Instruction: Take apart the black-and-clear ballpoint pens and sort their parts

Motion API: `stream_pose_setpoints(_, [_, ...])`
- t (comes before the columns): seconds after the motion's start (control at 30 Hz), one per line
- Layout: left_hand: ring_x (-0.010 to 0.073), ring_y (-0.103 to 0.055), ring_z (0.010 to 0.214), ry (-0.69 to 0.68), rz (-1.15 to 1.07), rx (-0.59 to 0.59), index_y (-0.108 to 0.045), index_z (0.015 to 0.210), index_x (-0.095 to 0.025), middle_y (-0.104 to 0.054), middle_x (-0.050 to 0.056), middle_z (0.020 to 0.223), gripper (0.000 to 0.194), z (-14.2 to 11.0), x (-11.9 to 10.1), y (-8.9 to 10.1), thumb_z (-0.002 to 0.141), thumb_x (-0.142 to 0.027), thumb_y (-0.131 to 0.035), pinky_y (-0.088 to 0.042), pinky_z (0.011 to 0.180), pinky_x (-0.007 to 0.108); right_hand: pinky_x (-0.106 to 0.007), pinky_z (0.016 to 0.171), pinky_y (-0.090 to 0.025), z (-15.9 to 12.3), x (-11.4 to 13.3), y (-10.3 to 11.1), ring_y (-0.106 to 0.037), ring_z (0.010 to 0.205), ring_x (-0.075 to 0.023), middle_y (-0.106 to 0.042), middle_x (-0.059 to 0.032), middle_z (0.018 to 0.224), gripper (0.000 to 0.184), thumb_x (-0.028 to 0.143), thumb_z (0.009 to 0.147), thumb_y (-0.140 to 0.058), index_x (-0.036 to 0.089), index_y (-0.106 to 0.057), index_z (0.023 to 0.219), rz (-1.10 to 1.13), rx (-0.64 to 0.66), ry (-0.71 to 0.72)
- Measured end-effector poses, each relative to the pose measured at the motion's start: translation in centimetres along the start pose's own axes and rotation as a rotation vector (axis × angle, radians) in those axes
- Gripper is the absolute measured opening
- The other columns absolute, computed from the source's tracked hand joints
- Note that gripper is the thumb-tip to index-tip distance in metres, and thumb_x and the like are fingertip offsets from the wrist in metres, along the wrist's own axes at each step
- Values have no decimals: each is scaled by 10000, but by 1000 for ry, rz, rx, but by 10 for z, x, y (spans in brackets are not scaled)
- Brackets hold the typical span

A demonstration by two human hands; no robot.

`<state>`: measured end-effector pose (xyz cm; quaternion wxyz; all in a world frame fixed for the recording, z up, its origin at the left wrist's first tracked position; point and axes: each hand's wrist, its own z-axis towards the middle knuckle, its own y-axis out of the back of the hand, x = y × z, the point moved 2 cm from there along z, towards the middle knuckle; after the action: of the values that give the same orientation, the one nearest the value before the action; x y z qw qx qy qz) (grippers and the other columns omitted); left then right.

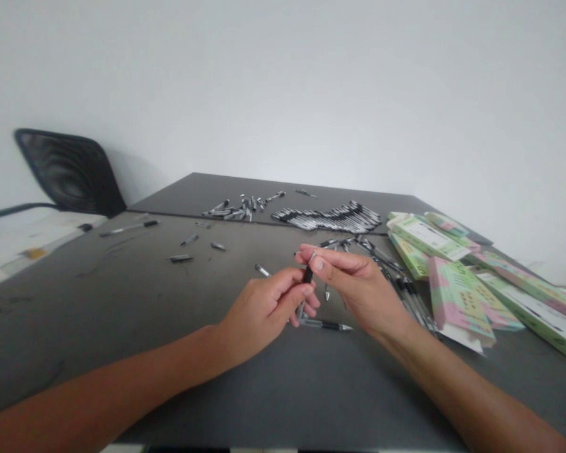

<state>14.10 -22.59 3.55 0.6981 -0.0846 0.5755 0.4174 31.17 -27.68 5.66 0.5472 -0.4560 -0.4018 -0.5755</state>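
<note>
My left hand [268, 302] is closed around the barrel of a pen [308, 275] with a black grip. My right hand [353, 277] pinches the upper end of the same pen between thumb and fingertips. Whether a separate small part sits in that pinch is hidden. Just below the hands, another pen [327, 324] with a black grip lies on the table. A small silvery tip piece [327, 294] shows under the right fingers. Beyond the left hand lies a clear pen part [262, 270].
A long row of pens [330, 218] lies across the back. Behind left is a pile of caps and pen parts [238, 209]. More pens [412, 296] lie right, beside green and pink cardboard boxes [457, 289]. Loose pieces dot the dark table [170, 314]. A mesh chair [70, 170] stands left.
</note>
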Motion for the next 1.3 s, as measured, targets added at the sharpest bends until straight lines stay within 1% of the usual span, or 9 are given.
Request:
stream_pose_setpoints(0.27, [93,-702,598,21,28,1,-687,954,-186,-809,15,858,281,0,-6,2,1103,-321,-490,-597,636,203,-391,734,-603,-1,3,-3,-661,572,-172,-687,39,617,342,557,1012,-713,294,-854,1178,-1,157,-33])
stream_pose_setpoints(0.47, [105,-738,676,1,-5,4,-693,999,-179,-813,30,897,280,1,-2,2,1112,-335,-490,-593,632,191,-433,969,-598,2,6,7,-774,968,-246,-858,-40,972,288,551,903,-840,292,-889,1018,-145,-58,68])
stream_pose_setpoints(0.6, [120,-763,750,14,-60,-26,-673,1073,-178,-817,38,929,269,0,0,1,1124,-375,-497,-593,638,195,-444,1022,-562,20,13,59,-752,1168,-256,-831,-60,1259,461,601,1026,-655,318,-777,1367,-330,-317,203])
stream_pose_setpoints(0.67, [114,-751,740,15,-61,-16,-668,1068,-178,-817,39,928,266,0,0,-1,1128,-361,-485,-590,648,200,-441,1052,-540,37,16,100,-746,1177,-278,-828,-95,1268,449,564,1005,-690,260,-809,1313,-727,-477,256])
stream_pose_setpoints(0.7, [112,-746,734,17,-60,-6,-665,1054,-180,-817,38,925,266,0,0,-2,1129,-354,-480,-588,652,203,-435,1030,-544,47,15,121,-754,1145,-287,-832,-112,1253,437,550,1019,-658,240,-830,1275,-985,-481,216])
stream_pose_setpoints(0.77, [116,-744,737,16,-55,4,-660,1022,-187,-816,37,926,270,0,1,-2,1131,-351,-475,-585,660,213,-409,916,-567,68,8,159,-779,1011,-288,-857,-123,1145,365,434,1014,-648,229,-860,1227,-1330,-337,73])
stream_pose_setpoints(0.87, [127,-751,751,-14,-43,-7,-653,995,-198,-816,37,928,270,2,3,-1,1130,-357,-481,-575,664,227,-358,810,-559,90,-9,201,-779,844,-265,-867,-93,925,207,232,878,-737,236,-917,982,-1469,-139,-13])
stream_pose_setpoints(0.93, [131,-753,752,-37,-38,-17,-652,983,-200,-813,37,920,276,3,3,0,1132,-355,-479,-568,676,235,-339,792,-553,98,-20,216,-762,801,-245,-856,-78,871,219,197,849,-733,252,-920,950,-1552,-32,-39])
stream_pose_setpoints(1.3, [161,-782,835,-98,20,16,-624,979,-203,-809,27,928,205,3,5,2,1120,-278,-495,-530,788,269,-373,1022,-542,129,-49,234,-741,1031,-259,-805,-106,1086,365,313,983,-594,296,-877,1214,-1805,290,35])
